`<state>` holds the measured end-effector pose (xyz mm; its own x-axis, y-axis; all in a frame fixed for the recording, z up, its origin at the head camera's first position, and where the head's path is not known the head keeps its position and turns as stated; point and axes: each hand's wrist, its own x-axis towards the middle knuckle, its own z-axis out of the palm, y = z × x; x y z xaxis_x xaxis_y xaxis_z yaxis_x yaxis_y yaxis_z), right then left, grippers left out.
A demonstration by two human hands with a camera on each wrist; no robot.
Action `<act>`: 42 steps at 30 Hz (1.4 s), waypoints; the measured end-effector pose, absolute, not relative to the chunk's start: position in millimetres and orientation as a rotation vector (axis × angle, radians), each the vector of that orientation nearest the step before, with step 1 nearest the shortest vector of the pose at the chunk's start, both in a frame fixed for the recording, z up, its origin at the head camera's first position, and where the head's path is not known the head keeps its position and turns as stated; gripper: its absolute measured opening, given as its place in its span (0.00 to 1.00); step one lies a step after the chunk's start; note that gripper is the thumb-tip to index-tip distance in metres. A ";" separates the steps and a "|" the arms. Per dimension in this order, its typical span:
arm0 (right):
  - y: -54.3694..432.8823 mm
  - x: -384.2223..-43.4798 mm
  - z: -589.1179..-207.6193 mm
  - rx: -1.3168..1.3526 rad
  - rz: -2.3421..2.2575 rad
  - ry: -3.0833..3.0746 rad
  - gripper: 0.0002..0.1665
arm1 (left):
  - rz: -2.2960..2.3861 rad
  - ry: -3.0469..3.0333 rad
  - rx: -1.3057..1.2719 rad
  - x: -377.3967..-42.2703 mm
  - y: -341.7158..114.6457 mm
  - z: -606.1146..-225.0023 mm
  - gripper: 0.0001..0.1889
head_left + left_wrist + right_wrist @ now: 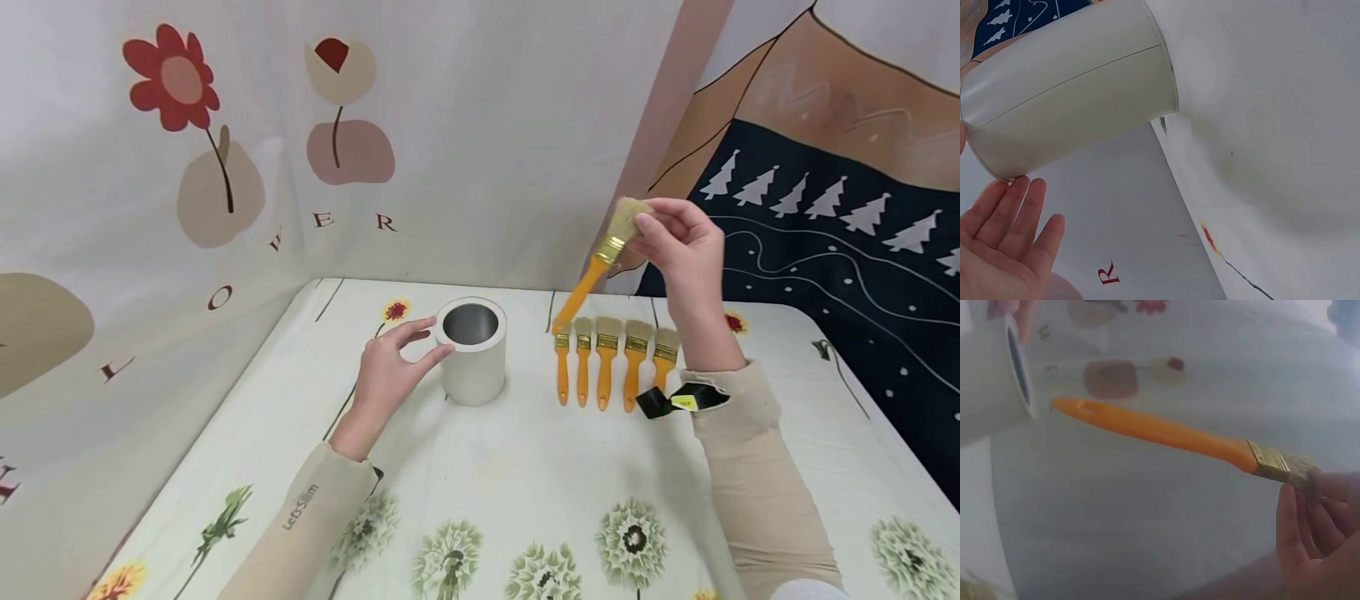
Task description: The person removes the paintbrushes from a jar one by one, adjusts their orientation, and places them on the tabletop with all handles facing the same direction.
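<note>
A white cylindrical holder [474,375] with a dark hollow inside stands upright on the table. At its left rim, my left hand [386,371] touches it with thumb and fingertips; in the left wrist view the fingers [1034,200] are fairly straight. My right hand [678,242] pinches a paintbrush [592,279] by its pale bristles, raised above the table. Its orange handle slants down toward the left, handle end lowest. In the right wrist view the brush's metal ferrule [1269,462] is near the fingers, and the handle tip is apart from the holder's mouth.
Several more orange-handled paintbrushes [605,367] lie in a row right of the holder, bristles away from me. The rightmost is partly hidden by the right wrist's black strap [686,402]. A flower-print cloth [487,475] covers the table; printed curtains [480,150] hang behind.
</note>
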<state>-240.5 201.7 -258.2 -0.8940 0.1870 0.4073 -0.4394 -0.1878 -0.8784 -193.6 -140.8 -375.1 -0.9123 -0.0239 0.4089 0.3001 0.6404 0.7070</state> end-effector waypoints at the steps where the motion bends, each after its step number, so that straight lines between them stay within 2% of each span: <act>1: 208.9 -241.2 -261.4 0.255 2.133 -1.689 0.11 | -1.168 -2.480 -0.220 -193.5 -140.8 -375.2 0.29; 11: 282.2 -251.8 -302.6 -0.063 2.107 -1.846 0.16 | -1.163 -2.471 -0.226 -192.5 -141.5 -376.4 0.29; 19: 332.0 -255.6 -338.3 -0.336 2.082 -1.948 0.10 | -1.171 -2.471 -0.218 -193.2 -141.8 -376.7 0.28; 26: 392.9 -290.0 -405.4 -0.437 2.044 -2.094 0.21 | -1.171 -2.473 -0.222 -194.6 -142.6 -376.6 0.28; 27: 398.3 -293.0 -413.1 -0.447 2.046 -2.097 0.19 | -1.170 -2.475 -0.223 -194.7 -142.6 -376.6 0.28; 34: 390.0 -279.1 -418.2 -0.492 2.028 -2.193 0.03 | -1.169 -2.477 -0.225 -195.1 -142.0 -377.1 0.28; 38: 378.3 -271.7 -413.9 -0.550 1.960 -2.263 0.08 | -1.165 -2.473 -0.227 -195.4 -141.9 -376.6 0.28; 42: 371.2 -269.1 -413.8 -0.624 1.840 -2.366 0.06 | -1.162 -2.467 -0.232 -195.7 -141.8 -376.0 0.27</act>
<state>-269.1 371.2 -413.8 -0.9140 0.3624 -0.1826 0.2663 0.1962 -0.9437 -195.7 -141.8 -376.0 -0.9055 -0.0201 0.4240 0.3140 0.6404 0.7009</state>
